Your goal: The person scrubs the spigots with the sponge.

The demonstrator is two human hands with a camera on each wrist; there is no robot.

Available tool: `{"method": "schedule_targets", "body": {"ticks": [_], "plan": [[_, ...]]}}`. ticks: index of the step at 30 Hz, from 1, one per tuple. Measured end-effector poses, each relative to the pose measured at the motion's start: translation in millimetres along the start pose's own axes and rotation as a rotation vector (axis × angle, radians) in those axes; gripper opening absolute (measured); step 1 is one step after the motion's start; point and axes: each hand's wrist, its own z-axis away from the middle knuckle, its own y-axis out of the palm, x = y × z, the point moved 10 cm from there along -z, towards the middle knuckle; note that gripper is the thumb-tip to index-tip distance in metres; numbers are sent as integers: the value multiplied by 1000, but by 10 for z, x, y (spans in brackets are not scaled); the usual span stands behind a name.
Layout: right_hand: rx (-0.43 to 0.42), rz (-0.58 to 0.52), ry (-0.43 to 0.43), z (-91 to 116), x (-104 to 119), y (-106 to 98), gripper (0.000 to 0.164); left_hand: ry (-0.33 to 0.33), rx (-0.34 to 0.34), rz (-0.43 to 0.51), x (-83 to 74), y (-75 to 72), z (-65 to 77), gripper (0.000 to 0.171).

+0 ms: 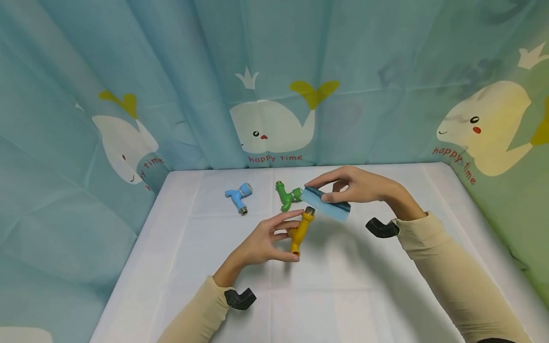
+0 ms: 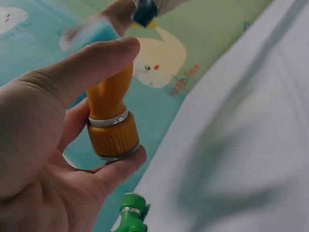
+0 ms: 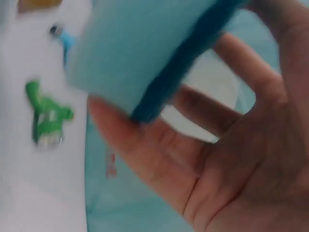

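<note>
A yellow faucet (image 1: 301, 232) with a threaded metal end is raised above the white table, and my left hand (image 1: 267, 240) grips it between thumb and fingers. In the left wrist view the ribbed collar of the yellow faucet (image 2: 113, 137) rests against a fingertip. My right hand (image 1: 358, 186) pinches a light blue sponge (image 1: 328, 207) with a dark blue scouring layer, close to the faucet's threaded end. The right wrist view shows the sponge (image 3: 130, 43) blurred, its dark side towards the palm. Whether sponge and faucet touch, I cannot tell.
A green faucet (image 1: 287, 196) lies on the white table (image 1: 206, 286) just behind the hands. To its left lies a light blue faucet (image 1: 238, 197). A curtain (image 1: 274, 57) printed with whales hangs behind the table's far edge.
</note>
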Motion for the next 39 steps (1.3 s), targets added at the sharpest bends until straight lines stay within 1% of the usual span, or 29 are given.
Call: {"method": "schedule_targets", "body": {"ticks": [3,6,8,9,12,14,16,17,19,21,23,25,26,28,30,32,33,34,36,38,39], "plan": [[3,20,-27,6,36,53,41,4,-3,-45,5,-1,-2,93],[-29,112,-16,19,24,62,41,2,-1,-107,34,10,7,93],[-53,150,-11,22,30,49,40,14,-12,-149,38,4,18,92],[-53,157,-13,17,39,55,40,27,-21,-173,29,-4,21,91],[10,147,-4,-12,49,120,40,90,-26,-248,-27,-6,31,87],[38,147,19,-20,22,138,38,128,-4,-283,-57,22,30,86],[36,144,44,-16,-16,119,38,156,28,-304,-84,61,31,86],[32,136,44,-13,-18,109,37,162,39,-312,-92,73,29,86],[34,127,34,-16,-12,112,37,176,39,-347,-117,73,29,86],[68,110,26,-22,-2,158,37,189,23,-414,-146,58,34,84],[95,127,31,-24,-19,202,37,194,24,-446,-147,61,41,82],[68,152,54,-13,-71,190,37,163,27,-413,-105,57,57,82],[31,150,59,-3,-95,160,37,140,24,-367,-71,48,66,81],[-65,103,43,27,-104,98,38,82,6,-229,14,19,82,83],[-139,28,9,52,-93,95,41,37,-40,-91,81,-35,96,84],[-197,-34,-31,60,-72,140,45,18,-83,39,120,-83,96,85],[-231,-45,-42,68,-69,161,46,11,-101,91,133,-103,93,85],[-276,-37,-47,78,-73,171,46,8,-118,142,138,-121,88,85],[-398,-3,-54,112,-60,145,48,0,-153,229,148,-158,80,87],[-534,21,-88,161,1,109,49,-1,-191,274,160,-203,68,89],[-585,39,-108,176,41,118,49,6,-210,289,150,-224,60,90]]}}
